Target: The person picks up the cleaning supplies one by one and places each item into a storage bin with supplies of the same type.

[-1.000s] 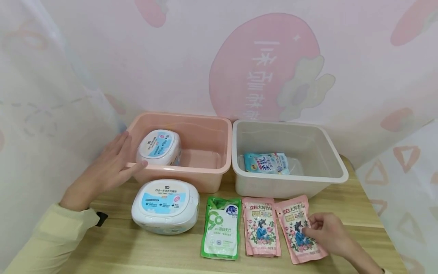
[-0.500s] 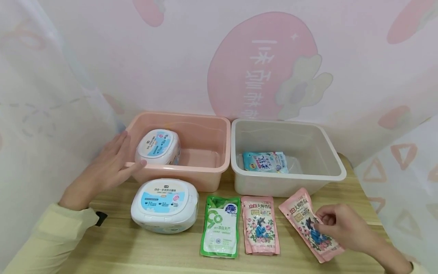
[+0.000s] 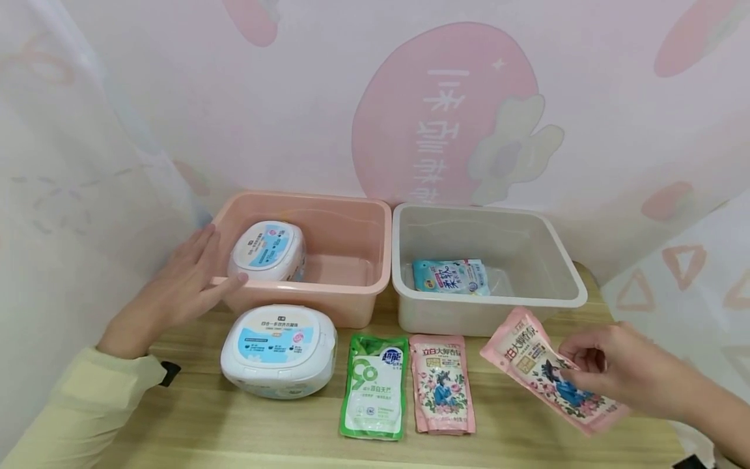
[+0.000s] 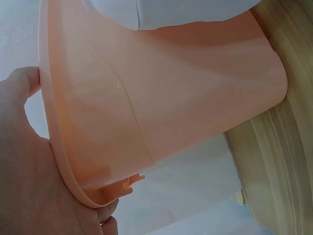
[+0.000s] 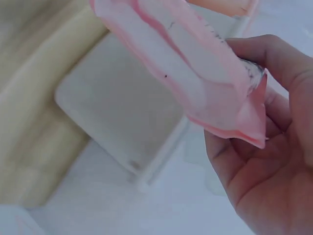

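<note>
In the head view my right hand (image 3: 621,370) pinches a pink detergent pouch (image 3: 551,370) at its right side, thumb on the printed front. The pouch is tilted, raised off the table; the right wrist view shows its pale underside (image 5: 195,73). My left hand (image 3: 170,286) rests on the left corner of the pink basin (image 3: 328,296), fingers stretched along the side rim and thumb at the front rim. A white lidded tub (image 3: 266,251) sits inside that basin. Another white tub (image 3: 280,352), a green pouch (image 3: 374,387) and a second pink pouch (image 3: 442,384) lie in front.
A light grey basin (image 3: 492,311) stands right of the pink one and holds a blue pouch (image 3: 450,277). Both basins are near the back edge of the wooden table (image 3: 504,449). A printed curtain (image 3: 293,117) hangs behind and at both sides.
My right hand has lifted the right pink pouch and carried it rightward, away from the other pink pouch, turning it to a steeper slant. The left hand has stayed on the pink basin.
</note>
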The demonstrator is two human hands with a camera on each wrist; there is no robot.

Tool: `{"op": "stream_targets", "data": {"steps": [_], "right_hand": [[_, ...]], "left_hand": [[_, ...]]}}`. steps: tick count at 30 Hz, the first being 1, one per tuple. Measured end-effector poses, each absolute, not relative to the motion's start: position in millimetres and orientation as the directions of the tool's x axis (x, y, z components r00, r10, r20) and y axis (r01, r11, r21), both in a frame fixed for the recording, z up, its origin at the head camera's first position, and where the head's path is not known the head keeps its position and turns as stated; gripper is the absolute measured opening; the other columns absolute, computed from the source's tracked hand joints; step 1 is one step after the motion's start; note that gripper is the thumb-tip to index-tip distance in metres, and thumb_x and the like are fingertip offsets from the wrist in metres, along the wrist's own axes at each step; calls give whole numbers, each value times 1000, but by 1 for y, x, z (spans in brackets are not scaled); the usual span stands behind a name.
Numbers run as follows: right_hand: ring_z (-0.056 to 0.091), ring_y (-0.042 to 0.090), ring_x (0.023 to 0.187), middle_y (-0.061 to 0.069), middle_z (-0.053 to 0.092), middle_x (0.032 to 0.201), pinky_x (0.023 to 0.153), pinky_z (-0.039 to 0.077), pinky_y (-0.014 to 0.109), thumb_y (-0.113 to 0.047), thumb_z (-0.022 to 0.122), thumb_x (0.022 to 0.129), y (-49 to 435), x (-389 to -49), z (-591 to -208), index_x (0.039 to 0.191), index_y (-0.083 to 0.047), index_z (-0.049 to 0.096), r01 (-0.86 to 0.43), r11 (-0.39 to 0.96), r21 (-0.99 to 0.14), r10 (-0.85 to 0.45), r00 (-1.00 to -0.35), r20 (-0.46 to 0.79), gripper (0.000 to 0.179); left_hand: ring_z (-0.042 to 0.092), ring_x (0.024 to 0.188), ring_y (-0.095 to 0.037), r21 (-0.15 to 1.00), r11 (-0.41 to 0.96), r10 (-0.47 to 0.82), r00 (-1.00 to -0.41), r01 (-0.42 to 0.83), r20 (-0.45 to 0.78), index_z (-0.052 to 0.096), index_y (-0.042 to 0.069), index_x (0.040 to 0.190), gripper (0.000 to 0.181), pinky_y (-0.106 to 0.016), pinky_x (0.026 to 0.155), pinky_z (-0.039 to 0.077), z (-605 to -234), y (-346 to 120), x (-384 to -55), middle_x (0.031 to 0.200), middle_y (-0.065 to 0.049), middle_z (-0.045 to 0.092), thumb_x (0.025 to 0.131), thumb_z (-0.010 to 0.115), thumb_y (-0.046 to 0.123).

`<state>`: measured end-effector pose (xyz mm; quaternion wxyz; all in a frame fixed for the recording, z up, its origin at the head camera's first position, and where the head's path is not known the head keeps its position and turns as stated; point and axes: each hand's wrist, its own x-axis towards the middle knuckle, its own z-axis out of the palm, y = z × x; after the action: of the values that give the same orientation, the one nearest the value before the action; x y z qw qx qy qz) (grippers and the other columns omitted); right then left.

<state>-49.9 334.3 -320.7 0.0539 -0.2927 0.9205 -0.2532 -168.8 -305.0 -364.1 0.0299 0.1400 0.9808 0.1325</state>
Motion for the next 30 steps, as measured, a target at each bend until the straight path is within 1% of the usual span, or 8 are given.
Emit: {"op": "stream_targets", "data": {"steps": [3, 9, 12, 16, 19, 23, 28, 30], "right_hand": [[47, -10, 66, -23, 59, 76, 51, 44, 19, -4, 88, 83, 332, -55, -305, 91, -20, 75, -529, 719, -450, -576, -817, 41, 22], [46, -10, 66, -24, 59, 77, 49, 43, 17, -1, 88, 81, 327, -67, -272, 91, -24, 72, -599, 710, -372, -625, -778, 61, 30], [46, -10, 66, -25, 57, 76, 50, 43, 17, 0, 88, 81, 324, -76, -256, 91, -26, 71, -618, 714, -329, -636, -769, 66, 32], [45, -10, 66, -27, 49, 73, 52, 41, 17, 1, 88, 80, 319, -87, -234, 87, -31, 67, -640, 726, -250, -643, -762, 83, 39], [46, -9, 65, -28, 50, 71, 52, 41, 16, 0, 90, 78, 312, -95, -219, 86, -34, 67, -641, 741, -202, -635, -766, 102, 41], [47, -8, 63, -28, 52, 70, 53, 44, 17, -4, 91, 78, 300, -107, -203, 86, -34, 71, -632, 759, -157, -624, -775, 100, 36], [47, -6, 66, -24, 55, 73, 56, 44, 18, -8, 90, 80, 287, -130, -191, 87, -31, 73, -695, 710, -117, -687, -719, 102, 30], [49, -4, 67, -22, 58, 75, 58, 46, 19, -10, 89, 82, 281, -140, -188, 88, -30, 74, -685, 719, -120, -682, -728, 69, 26]], "left_hand": [[-1, 162, -53, 265, 927, 280, -960, 266, -17, -3, -6, 166, 101, -76, 125, 12, -364, -306, -169, 175, -28, -10, 107, 43, 61], [0, 162, -54, 262, 928, 277, -961, 264, -12, -2, -7, 166, 101, -77, 125, 12, -365, -307, -168, 175, -29, -9, 107, 43, 61], [0, 162, -54, 262, 929, 276, -961, 262, -15, -3, -7, 166, 101, -76, 125, 12, -365, -308, -168, 175, -30, -9, 107, 43, 61], [-1, 162, -53, 263, 929, 275, -961, 259, -24, -3, -7, 166, 102, -76, 126, 11, -365, -309, -168, 175, -29, -11, 107, 43, 62], [-2, 162, -53, 267, 928, 276, -961, 259, -26, -4, -6, 166, 102, -75, 126, 10, -365, -308, -168, 175, -28, -12, 107, 43, 62], [-1, 162, -53, 271, 925, 280, -960, 265, -17, -4, -5, 166, 102, -75, 126, 11, -365, -308, -168, 176, -27, -12, 107, 44, 62], [-2, 163, -52, 270, 927, 277, -961, 261, -23, -6, -3, 167, 103, -76, 126, 10, -365, -306, -169, 176, -25, -14, 106, 44, 63], [-3, 163, -52, 270, 927, 276, -961, 258, -30, -6, -3, 167, 103, -76, 126, 10, -365, -306, -170, 176, -25, -15, 106, 43, 64]]}}
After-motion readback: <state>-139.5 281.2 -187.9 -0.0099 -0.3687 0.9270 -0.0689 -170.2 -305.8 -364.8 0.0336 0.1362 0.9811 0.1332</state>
